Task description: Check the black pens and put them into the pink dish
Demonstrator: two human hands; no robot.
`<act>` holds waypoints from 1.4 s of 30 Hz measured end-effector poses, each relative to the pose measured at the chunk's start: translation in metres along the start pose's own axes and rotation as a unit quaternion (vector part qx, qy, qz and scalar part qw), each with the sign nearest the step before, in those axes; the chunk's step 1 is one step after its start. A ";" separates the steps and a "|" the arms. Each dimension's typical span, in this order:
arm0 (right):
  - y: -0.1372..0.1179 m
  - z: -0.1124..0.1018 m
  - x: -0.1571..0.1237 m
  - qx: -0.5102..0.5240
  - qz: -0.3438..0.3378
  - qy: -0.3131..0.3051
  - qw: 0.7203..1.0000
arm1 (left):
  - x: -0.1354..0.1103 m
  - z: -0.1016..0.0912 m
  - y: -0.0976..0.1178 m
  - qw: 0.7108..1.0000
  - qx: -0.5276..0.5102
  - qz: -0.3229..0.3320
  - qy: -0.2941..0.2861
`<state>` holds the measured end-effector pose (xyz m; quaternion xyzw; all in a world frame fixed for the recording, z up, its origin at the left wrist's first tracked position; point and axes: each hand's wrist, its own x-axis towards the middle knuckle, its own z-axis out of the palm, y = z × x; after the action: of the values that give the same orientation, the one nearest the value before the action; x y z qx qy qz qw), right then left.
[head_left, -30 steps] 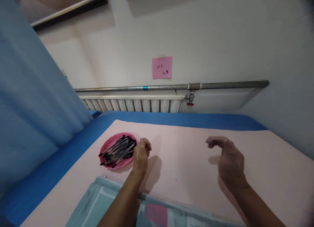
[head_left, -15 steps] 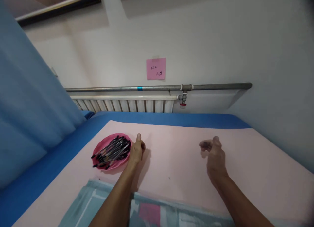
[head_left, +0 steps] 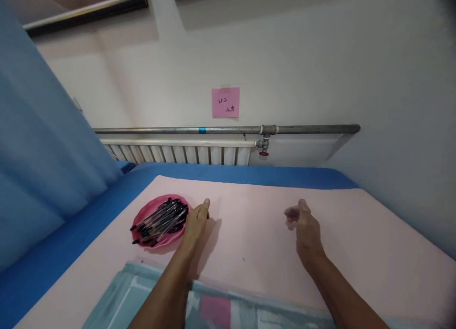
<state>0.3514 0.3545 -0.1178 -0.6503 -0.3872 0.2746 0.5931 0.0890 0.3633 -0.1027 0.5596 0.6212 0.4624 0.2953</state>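
My left hand (head_left: 198, 220) is held thumb up just to the right of a pink plate (head_left: 138, 215) with a wavy rim. It seems to hold nothing; its fingers are mostly hidden behind the palm. Heaped on the plate are several clear-barrelled pens with black caps (head_left: 166, 220), some poking over the near-left rim. Farther right, my right hand (head_left: 304, 227) hovers over the pale pink sheet (head_left: 249, 224), thumb raised and fingers loosely curved toward the left, with nothing in it. A wide stretch of sheet lies between the hands.
A light blue patterned cloth (head_left: 142, 277) lies along the near edge. Blue bedding (head_left: 249, 173) borders the sheet. Behind it are a white radiator (head_left: 203, 154), a metal pipe (head_left: 228, 129) and a valve (head_left: 264, 146). A blue curtain (head_left: 42, 144) hangs at left.
My left thumb has tipped over to the right. My right hand has drifted slightly left, so the hands are a little closer. The plate and pens stay put; the view has shifted slightly.
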 end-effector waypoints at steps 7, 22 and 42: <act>-0.002 0.012 -0.011 -0.020 0.005 -0.076 0.997 | 0.009 -0.040 -0.014 0.946 0.291 0.064 0.127; 0.000 0.017 -0.014 -0.101 -0.039 -0.149 0.983 | 0.009 -0.059 -0.006 0.913 0.395 0.040 0.094; -0.017 0.053 -0.066 0.203 0.112 -0.359 0.904 | -0.049 0.042 0.024 0.841 -0.374 -0.236 -0.312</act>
<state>0.2692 0.3295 -0.1154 -0.4126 -0.4344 0.6268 0.4982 0.1460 0.3252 -0.1054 0.3582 0.3892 0.3765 0.7606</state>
